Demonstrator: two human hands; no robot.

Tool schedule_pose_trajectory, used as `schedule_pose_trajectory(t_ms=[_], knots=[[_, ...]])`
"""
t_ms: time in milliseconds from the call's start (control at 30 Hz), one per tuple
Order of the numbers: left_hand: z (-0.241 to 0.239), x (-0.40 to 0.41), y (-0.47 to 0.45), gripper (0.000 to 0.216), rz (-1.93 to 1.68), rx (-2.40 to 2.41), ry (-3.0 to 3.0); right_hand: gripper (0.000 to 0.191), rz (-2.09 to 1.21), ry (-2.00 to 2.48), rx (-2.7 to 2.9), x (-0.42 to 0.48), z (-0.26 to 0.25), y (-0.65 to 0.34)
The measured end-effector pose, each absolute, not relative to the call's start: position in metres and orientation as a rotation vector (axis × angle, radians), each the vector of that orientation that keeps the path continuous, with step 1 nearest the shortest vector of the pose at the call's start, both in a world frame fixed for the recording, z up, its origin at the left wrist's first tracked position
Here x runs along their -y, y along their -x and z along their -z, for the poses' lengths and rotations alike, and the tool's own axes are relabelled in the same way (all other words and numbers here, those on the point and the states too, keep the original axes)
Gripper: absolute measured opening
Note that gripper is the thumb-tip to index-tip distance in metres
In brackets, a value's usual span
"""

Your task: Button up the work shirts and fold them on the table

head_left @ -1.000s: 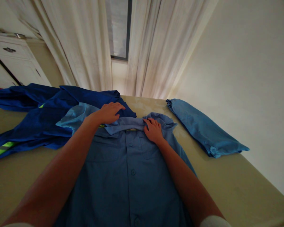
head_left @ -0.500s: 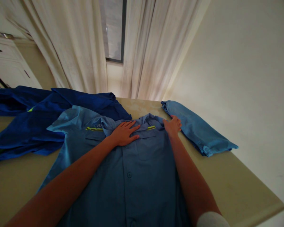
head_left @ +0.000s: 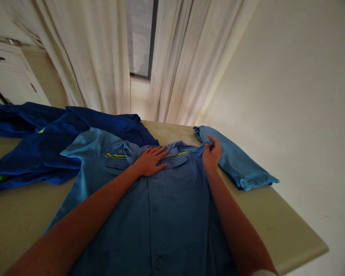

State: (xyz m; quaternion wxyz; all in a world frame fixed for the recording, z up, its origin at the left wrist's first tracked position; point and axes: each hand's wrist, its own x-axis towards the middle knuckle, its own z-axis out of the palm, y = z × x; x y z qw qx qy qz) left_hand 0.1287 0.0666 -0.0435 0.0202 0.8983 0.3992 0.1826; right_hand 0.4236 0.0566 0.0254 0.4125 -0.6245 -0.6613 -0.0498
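Observation:
A light blue button-up work shirt (head_left: 178, 207) lies front up before me, with yellow stripes above its chest pockets. My left hand (head_left: 149, 161) rests flat on its upper front just below the collar, fingers spread. At the shirt's right shoulder, my right hand (head_left: 212, 153) pinches the fabric between thumb and fingers. The sleeve on the left spreads out flat; the one on the right is mostly hidden by my right hand and forearm. Just beyond my right hand lies a folded light blue garment (head_left: 238, 161).
Dark blue garments (head_left: 57, 142) with bright yellow-green strips lie at the left, partly under the shirt's sleeve. The pale tabletop (head_left: 281, 226) ends at a corner on the right. Curtains (head_left: 97, 57) hang behind, a white cabinet (head_left: 14, 69) stands far left, and a wall (head_left: 299, 96) rises at right.
My right hand has lifted slightly and turned, drawing up the shoulder fabric that it grips. My left hand stays flat on the shirt. The view has shifted a little.

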Motion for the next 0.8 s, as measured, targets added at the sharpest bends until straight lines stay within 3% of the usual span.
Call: schedule_pose_trajectory(t_ms=[133, 200, 333, 433, 667, 800], knots=[[0.041, -0.063, -0.127, 0.057, -0.620, -1.165, -2.852, 0.050, 0.129, 1.028, 2.344, -0.012, 0.000, -0.379], [0.041, -0.061, -0.126, 0.047, -0.600, -1.152, -2.888, 0.053, 0.084, 0.987, 2.489, 0.002, 0.017, -0.370], [0.037, -0.058, -0.127, 0.039, -0.571, -1.183, -2.914, 0.061, 0.002, 1.279, 2.264, 0.007, 0.032, -0.377], [0.035, -0.057, -0.128, 0.041, -0.604, -1.223, -2.887, 0.048, -0.060, 1.372, 2.275, 0.003, 0.030, -0.387], [0.041, -0.059, -0.128, 0.048, -0.597, -1.257, -2.828, 0.024, 0.088, 1.126, 2.518, 0.009, 0.026, -0.394], [0.039, -0.059, -0.123, 0.049, -0.831, -1.257, -2.669, 0.025, 0.046, 1.113, 2.337, 0.011, 0.027, -0.395]])
